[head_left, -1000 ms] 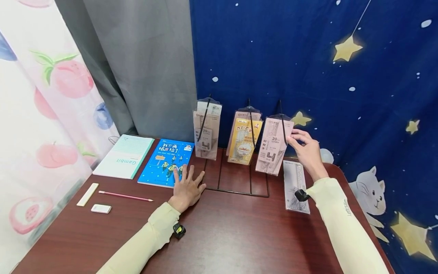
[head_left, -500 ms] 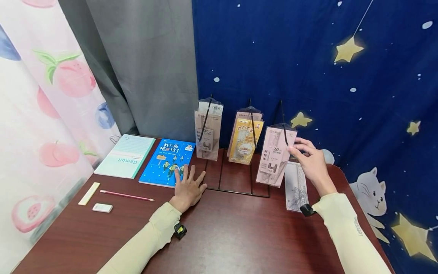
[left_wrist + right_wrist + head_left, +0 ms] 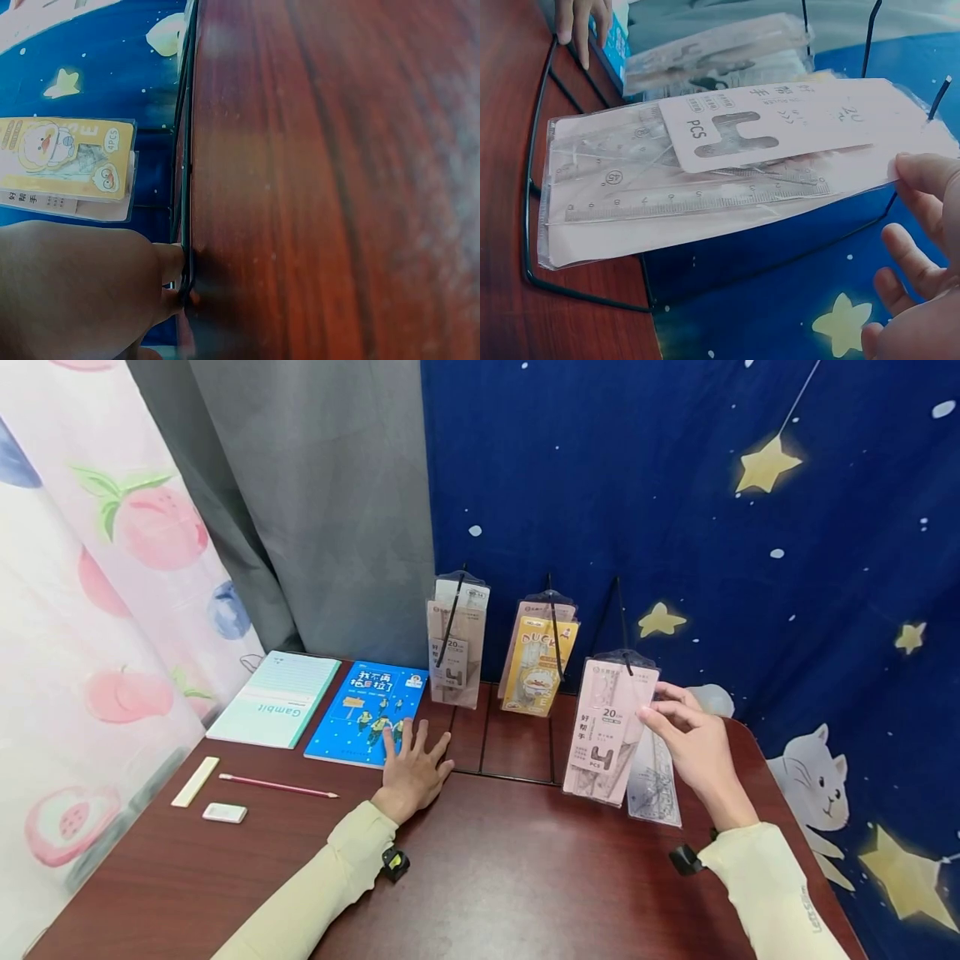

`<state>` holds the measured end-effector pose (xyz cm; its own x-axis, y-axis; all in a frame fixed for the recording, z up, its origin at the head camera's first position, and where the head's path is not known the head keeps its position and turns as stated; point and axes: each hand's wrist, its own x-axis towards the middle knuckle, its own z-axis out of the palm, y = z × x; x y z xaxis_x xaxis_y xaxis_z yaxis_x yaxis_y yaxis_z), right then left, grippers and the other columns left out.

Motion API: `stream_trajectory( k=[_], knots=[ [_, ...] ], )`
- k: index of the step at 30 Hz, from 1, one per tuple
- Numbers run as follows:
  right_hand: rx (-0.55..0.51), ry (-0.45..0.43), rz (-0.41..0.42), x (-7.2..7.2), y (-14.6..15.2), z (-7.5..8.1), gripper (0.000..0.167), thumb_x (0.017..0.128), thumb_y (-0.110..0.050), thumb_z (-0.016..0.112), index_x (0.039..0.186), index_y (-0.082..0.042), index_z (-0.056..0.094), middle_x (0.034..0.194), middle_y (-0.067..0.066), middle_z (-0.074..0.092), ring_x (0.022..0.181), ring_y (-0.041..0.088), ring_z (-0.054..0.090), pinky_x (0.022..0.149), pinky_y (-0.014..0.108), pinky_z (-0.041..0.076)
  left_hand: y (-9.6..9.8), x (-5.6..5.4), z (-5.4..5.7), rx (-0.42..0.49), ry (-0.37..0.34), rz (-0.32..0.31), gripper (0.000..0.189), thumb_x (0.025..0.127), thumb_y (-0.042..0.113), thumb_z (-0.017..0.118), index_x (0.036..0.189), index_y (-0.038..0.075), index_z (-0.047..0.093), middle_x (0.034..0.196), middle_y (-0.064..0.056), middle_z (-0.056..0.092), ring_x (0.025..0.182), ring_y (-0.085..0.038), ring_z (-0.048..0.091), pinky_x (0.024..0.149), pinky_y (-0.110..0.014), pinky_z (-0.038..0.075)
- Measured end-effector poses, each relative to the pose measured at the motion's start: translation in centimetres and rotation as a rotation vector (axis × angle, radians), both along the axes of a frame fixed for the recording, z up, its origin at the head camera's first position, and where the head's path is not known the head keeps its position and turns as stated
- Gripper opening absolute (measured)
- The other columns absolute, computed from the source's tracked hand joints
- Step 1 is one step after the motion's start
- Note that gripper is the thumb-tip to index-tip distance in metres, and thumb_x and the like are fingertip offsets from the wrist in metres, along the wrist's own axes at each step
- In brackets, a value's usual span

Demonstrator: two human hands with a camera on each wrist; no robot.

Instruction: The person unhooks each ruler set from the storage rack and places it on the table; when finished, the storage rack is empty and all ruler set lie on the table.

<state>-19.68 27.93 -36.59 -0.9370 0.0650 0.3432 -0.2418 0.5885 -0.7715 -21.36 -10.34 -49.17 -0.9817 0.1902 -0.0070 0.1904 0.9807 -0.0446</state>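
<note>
Pinching the right edge of a pink ruler-set packet (image 3: 603,735) between thumb and fingers, my right hand (image 3: 699,750) holds it at the tip of the rightmost black hook (image 3: 622,618), which runs through its clear tab. Behind it, a pale ruler packet (image 3: 654,785) lies on the brown table (image 3: 495,877). My left hand (image 3: 412,772), fingers spread, rests at the rack's wire base (image 3: 517,777) by a blue booklet (image 3: 358,722). A yellow DUCK packet (image 3: 536,670) hangs nearby.
</note>
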Motion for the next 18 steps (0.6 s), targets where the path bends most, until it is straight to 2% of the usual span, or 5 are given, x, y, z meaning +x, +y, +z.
stream_trajectory(
  k=[9,16,18],
  knots=[
    [-0.036,-0.023,-0.005,2.6,-0.6,-0.1,0.03,0.097,-0.025,0.075,0.109,0.002,0.077,0.136,-0.011,0.06,0.107,-0.009,0.058,0.083,0.004,0.048,-0.1,0.0,0.0,0.013,0.011,-0.007,0.054,0.11,0.046,0.043,0.159,0.024,0.044,0.165,-0.021,0.036,0.156,-0.047,0.025,0.122,-0.072,0.018],
    [0.008,-0.059,-0.017,3.9,-0.5,0.4,0.036,0.1,-0.033,0.071,0.113,0.0,0.076,0.144,0.003,0.059,0.11,-0.009,0.055,0.086,0.003,0.046,0.0,0.1,0.1,0.003,0.025,-0.011,0.054,0.109,0.046,0.045,0.159,0.025,0.045,0.164,-0.021,0.037,0.155,-0.048,0.027,0.122,-0.072,0.02],
    [0.018,-0.051,-0.027,4.1,-0.2,0.5,0.036,0.1,-0.033,0.071,0.112,0.0,0.077,0.143,0.0,0.06,0.109,-0.01,0.055,0.086,0.003,0.045,0.0,0.0,-0.1,0.009,0.025,-0.009,0.054,0.109,0.046,0.045,0.159,0.025,0.044,0.164,-0.022,0.037,0.155,-0.048,0.026,0.122,-0.072,0.019]
  ],
)
